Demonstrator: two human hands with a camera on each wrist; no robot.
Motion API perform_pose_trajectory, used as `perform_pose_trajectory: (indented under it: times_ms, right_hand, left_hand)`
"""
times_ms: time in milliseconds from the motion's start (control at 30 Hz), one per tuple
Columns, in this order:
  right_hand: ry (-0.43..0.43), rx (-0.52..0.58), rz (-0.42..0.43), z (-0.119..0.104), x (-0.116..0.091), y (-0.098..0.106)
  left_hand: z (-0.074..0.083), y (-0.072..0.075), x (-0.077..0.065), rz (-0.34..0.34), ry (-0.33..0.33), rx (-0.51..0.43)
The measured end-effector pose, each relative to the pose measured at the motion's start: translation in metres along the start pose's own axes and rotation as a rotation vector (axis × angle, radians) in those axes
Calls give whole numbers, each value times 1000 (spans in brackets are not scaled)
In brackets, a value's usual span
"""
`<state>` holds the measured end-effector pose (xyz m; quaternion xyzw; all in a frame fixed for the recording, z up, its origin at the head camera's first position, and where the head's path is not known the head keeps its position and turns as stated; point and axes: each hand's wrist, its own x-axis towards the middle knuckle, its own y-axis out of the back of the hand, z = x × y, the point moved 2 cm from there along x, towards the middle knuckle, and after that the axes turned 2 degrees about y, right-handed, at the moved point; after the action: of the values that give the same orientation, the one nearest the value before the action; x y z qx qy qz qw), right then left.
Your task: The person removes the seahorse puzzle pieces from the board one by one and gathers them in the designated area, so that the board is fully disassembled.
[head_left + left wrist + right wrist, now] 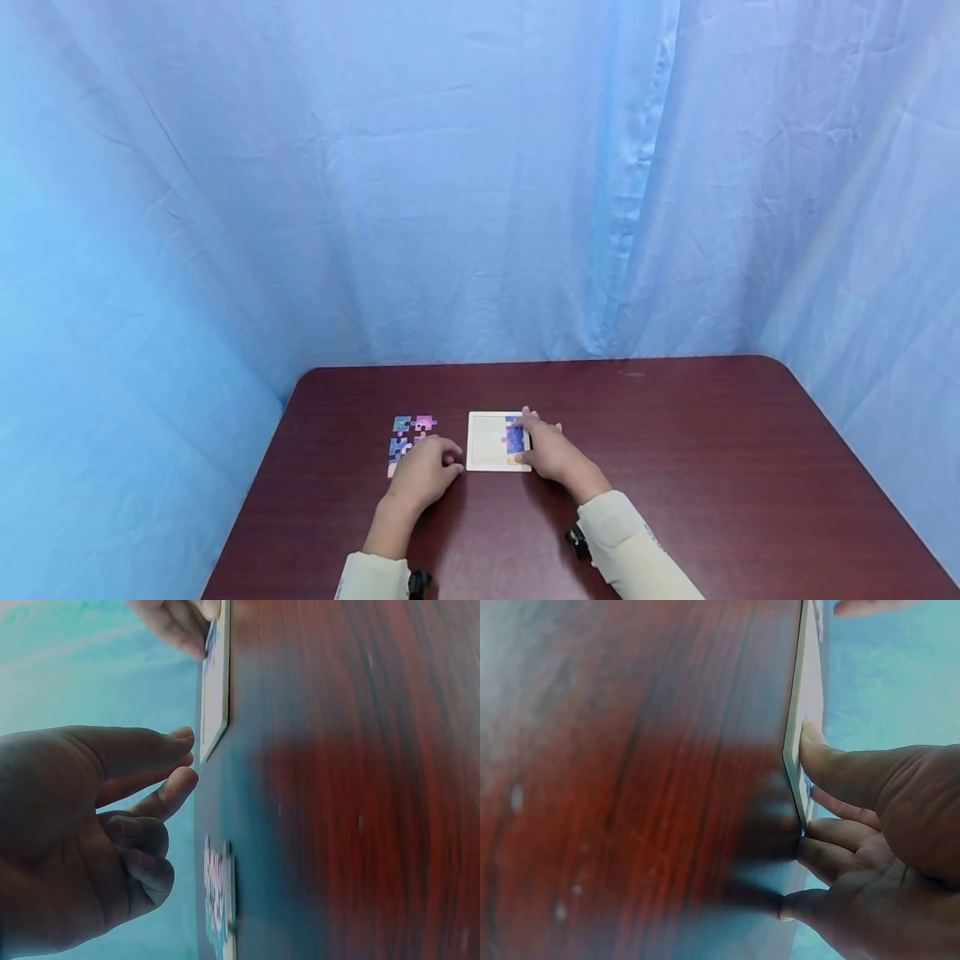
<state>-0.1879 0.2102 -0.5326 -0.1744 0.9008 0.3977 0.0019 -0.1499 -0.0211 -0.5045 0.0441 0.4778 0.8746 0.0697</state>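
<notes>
A square, pale puzzle tray (pixel 487 443) lies flat on the table, its right part filled with purple and orange jigsaw pieces (pixel 514 439). My right hand (pixel 553 450) holds the tray at its right border. Its thumb (pixel 817 754) presses on the top face, while other fingers lie along the outer edge. Between the tray and a group of loose jigsaw pieces (pixel 402 423), my left hand (pixel 423 473) hovers with thumb and index finger close together and nothing seen between them. Its last fingers are bent, and it covers part of the loose pieces in the head view.
The dark red wooden table (pixel 697 467) extends to both sides and toward the body. Pale blue curtains (pixel 465 183) hang behind it and along both sides. In the left wrist view the loose pieces (pixel 217 892) lie low on the tabletop.
</notes>
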Motion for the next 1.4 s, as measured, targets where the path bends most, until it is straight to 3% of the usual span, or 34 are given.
perform_pose_trajectory:
  times_ms: [267,433,667,967,1200,1400]
  right_hand:
    - [12,-7,-10,-1,2,-5]
    - [13,-11,9,-1,1,-5]
    - [38,-6,17,0,-2,-2]
    - [44,-24,16,3,-4,1]
    - [38,-36,13,2,-5,3]
    - [36,-46,19,2,-5,5]
  left_hand:
    - [17,-14,7,-46,-2,-45]
    - [25,-22,19,-107,-38,-86]
    - [34,-32,37,-148,-16,-77]
    - [48,-41,56,-58,56,-3]
    - [55,-49,70,24,47,122]
    - [61,-52,77,26,69,188]
